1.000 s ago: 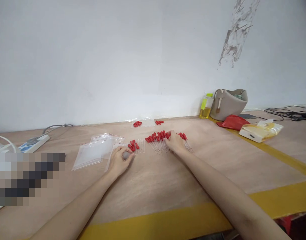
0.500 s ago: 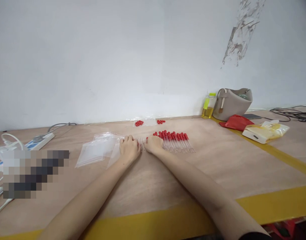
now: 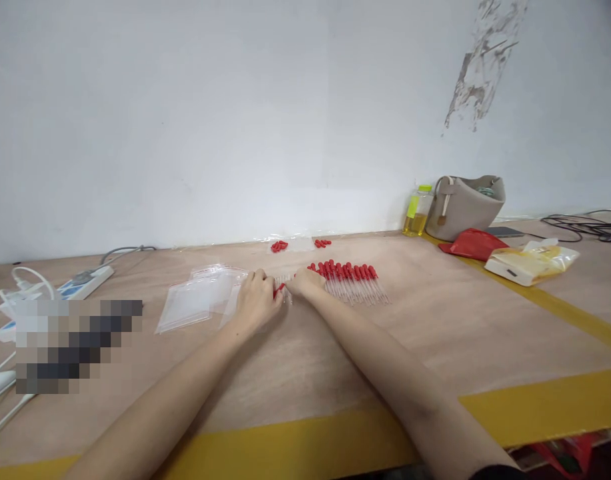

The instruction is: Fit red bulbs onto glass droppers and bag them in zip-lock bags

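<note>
My left hand (image 3: pixel 258 299) is closed on a red rubber bulb (image 3: pixel 279 290), which sticks out between thumb and fingers toward the right. Close against it, my right hand (image 3: pixel 306 283) is closed too, its fingertips meeting the bulb's end; what it pinches is hidden. Thin clear glass tubes (image 3: pixel 284 278) lie on the table just behind and between both hands. To the right of my right hand runs a row of droppers (image 3: pixel 352 273), clear tubes topped with red bulbs. Left of my left hand lie several clear zip bags (image 3: pixel 195 300), overlapping.
Two small piles of red bulbs, a left pile (image 3: pixel 279 246) and a right pile (image 3: pixel 322 243), lie near the wall. A power strip (image 3: pixel 88 283) with cables is at left. At right stand a bottle (image 3: pixel 416 212), a grey bag (image 3: pixel 465 207), a red pouch (image 3: pixel 474 245) and a yellow-white packet (image 3: pixel 532 261).
A red bulb now shows clearly between my hands, held in the left. Both hands have shifted only slightly and come closer together at the fingertips.
</note>
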Demonstrator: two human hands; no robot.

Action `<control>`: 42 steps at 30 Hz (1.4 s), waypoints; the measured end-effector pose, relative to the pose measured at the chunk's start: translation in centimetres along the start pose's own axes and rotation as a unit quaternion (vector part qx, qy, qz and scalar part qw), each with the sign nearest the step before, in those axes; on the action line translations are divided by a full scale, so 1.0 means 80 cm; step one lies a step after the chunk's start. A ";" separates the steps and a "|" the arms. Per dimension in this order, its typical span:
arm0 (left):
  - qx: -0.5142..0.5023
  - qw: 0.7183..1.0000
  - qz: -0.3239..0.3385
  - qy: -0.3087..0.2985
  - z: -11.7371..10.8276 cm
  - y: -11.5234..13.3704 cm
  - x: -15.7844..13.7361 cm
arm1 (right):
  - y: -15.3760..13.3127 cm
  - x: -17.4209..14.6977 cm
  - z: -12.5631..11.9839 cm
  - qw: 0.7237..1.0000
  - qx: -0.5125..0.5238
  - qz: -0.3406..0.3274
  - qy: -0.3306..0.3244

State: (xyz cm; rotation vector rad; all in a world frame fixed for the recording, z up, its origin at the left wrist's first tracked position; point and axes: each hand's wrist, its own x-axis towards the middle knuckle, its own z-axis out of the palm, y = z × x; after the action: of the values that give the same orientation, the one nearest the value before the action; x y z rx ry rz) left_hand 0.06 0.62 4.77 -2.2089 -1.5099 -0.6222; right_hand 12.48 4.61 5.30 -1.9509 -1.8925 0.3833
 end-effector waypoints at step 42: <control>-0.435 0.896 -0.004 -0.086 0.022 0.028 -0.074 | 0.127 -0.118 -0.010 0.898 0.062 -0.422 0.104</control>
State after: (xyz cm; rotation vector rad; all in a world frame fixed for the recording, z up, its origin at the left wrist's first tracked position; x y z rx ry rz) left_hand 0.54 -3.71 -0.17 -2.9602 -1.4874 -1.3424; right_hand 21.42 -4.98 0.62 -0.8881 -2.2623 0.0247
